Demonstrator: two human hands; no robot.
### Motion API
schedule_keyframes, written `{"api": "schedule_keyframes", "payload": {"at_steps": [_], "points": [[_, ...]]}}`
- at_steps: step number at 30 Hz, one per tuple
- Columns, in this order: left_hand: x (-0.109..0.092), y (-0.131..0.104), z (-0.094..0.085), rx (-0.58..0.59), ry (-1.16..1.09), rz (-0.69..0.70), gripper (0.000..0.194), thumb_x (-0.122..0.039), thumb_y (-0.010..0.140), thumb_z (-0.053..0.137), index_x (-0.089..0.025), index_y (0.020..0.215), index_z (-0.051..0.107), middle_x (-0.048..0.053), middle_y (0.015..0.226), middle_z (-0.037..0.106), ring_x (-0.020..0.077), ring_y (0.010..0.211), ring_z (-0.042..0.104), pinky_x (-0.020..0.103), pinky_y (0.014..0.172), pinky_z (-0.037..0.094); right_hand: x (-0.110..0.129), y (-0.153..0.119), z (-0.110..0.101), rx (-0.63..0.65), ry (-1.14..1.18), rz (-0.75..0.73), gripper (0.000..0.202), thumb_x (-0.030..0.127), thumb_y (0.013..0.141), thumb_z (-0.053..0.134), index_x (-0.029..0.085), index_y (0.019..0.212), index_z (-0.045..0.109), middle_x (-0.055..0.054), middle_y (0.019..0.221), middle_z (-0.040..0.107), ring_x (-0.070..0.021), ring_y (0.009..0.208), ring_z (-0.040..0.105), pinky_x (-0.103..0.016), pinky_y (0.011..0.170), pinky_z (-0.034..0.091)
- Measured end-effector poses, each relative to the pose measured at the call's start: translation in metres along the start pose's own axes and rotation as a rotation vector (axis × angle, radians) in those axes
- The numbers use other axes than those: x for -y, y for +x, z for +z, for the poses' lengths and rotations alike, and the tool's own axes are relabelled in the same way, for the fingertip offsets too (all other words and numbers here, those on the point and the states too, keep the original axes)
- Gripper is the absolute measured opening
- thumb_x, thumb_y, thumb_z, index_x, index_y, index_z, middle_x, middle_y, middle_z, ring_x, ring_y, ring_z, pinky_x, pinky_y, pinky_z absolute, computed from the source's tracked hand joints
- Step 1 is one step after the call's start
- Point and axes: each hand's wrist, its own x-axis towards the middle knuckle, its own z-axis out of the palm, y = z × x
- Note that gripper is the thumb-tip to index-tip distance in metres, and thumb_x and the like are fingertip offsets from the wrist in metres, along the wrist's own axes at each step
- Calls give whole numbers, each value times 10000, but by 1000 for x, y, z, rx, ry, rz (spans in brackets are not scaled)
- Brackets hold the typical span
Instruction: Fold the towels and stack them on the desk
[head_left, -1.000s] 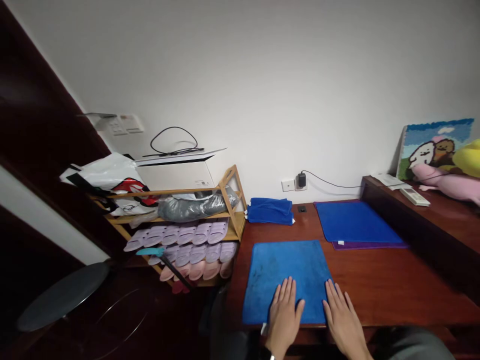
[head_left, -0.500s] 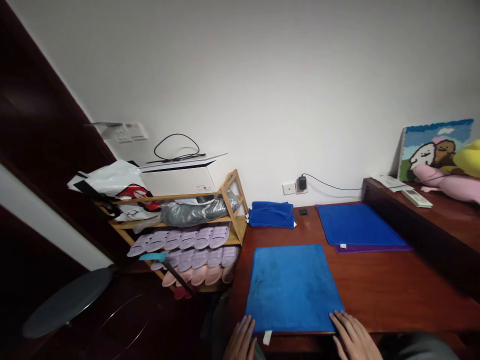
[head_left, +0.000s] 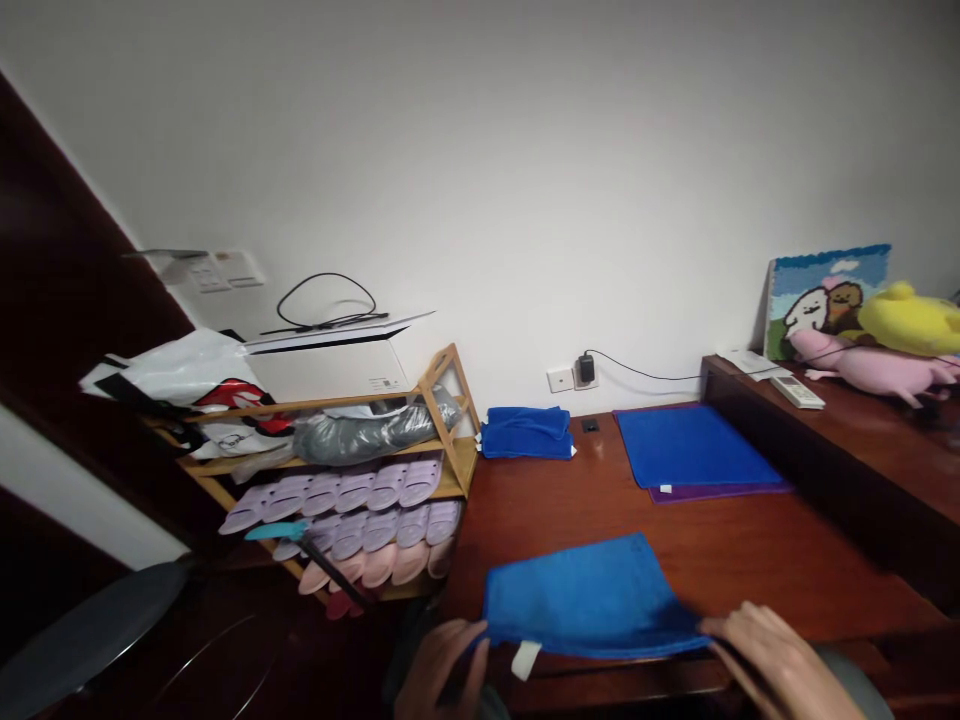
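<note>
A blue cloth (head_left: pixel 585 595) with a white tag lies on the near part of the wooden table, its near edge lifted and stretched between my hands. My left hand (head_left: pixel 442 665) pinches the near left corner, beside the tag. The near right corner is pinched by my right hand (head_left: pixel 780 665), which is slightly blurred. Toward the wall, a stack of folded blue cloths (head_left: pixel 525 433) sits at the table's back left. Farther right, a flat blue cloth (head_left: pixel 697 447) lies over a purple cloth (head_left: pixel 720 494).
Left of the table (head_left: pixel 525 510) stands a wooden rack (head_left: pixel 455 420) with purple and pink slippers. A round dark stool (head_left: pixel 97 630) is at lower left. On the raised ledge at right are a remote (head_left: pixel 796 391), a pink plush toy (head_left: pixel 870 365) and a picture (head_left: pixel 795 280).
Both hands have taken hold of the cloth's near corners and lifted that edge. The cloth's far edge has come nearer. The view has shifted a little to the right.
</note>
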Motion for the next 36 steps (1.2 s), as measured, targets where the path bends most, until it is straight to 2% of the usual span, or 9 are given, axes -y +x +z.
{"api": "schedule_keyframes", "payload": {"at_steps": [5,9,12,16,21,25,28,30,36], "points": [[-37,102,5,93,-199,-69,150,-391,930,668,-283,878,758,-5,849,789,188,784,760,276,762,627,-11,35,-97,72,148,133,242,421,988,575,332,1102,769,-19,1046,804,-202,908,771,-240,781,609],[-51,155,33,168,-406,-148,149,-374,903,685,-251,881,768,13,868,793,202,815,753,293,776,606,-40,63,-142,173,212,253,311,523,967,593,293,990,800,-39,1007,804,-209,904,763,-249,813,597],[-53,184,69,285,-539,-210,171,-388,878,717,-230,899,778,30,911,805,218,863,750,308,809,595,-78,84,-156,181,182,325,369,577,937,603,272,969,808,-55,1011,808,-239,927,759,-281,821,591],[-50,231,136,388,-589,-188,297,-490,854,730,-204,900,793,42,868,803,196,724,708,295,673,567,-147,123,-159,198,107,418,346,534,898,633,250,992,808,-47,944,814,-232,801,759,-285,718,574],[-58,307,216,276,-473,-117,284,-449,900,705,-179,932,791,52,841,790,188,730,685,299,708,542,-233,191,-162,19,-78,449,245,401,867,663,213,934,805,-62,887,809,-227,770,738,-306,720,544],[-70,350,266,152,-371,-119,193,-326,953,667,-196,1048,773,36,831,769,175,757,665,298,801,510,-275,233,-159,-229,-189,444,262,343,898,608,189,1005,791,-76,933,806,-226,848,732,-314,802,533],[-69,347,304,145,-297,-112,191,-313,988,625,-213,1096,746,37,875,772,179,776,677,292,792,507,-298,238,-141,-335,-198,474,285,287,916,560,165,1061,773,-100,1050,795,-233,964,723,-332,888,525],[-65,326,332,212,-286,-86,206,-307,1009,588,-215,1132,725,55,978,781,195,850,696,310,819,517,-314,226,-118,-337,-196,510,295,243,916,532,160,1076,765,-112,1086,784,-242,1020,713,-349,932,518],[-68,203,401,434,-269,-2,177,-160,958,590,-208,1034,742,76,1044,787,229,955,719,363,875,550,-348,128,-3,-194,-206,692,353,191,933,442,164,1122,739,-121,1197,739,-248,1084,704,-350,948,522]]}}
